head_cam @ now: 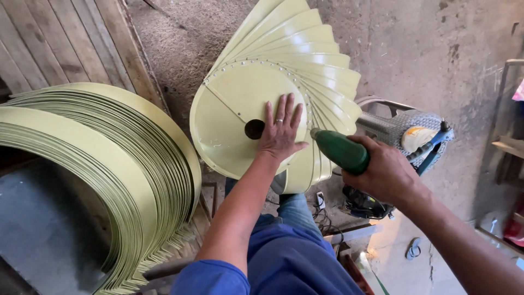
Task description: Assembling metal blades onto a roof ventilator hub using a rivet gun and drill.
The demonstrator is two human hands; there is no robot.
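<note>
No packages, labels, signs or screens can be made out in the head view. The small pale items on the floor near the bottom edge are too small and blurred to identify as any of these, and the far-right edge is cut off.
</note>
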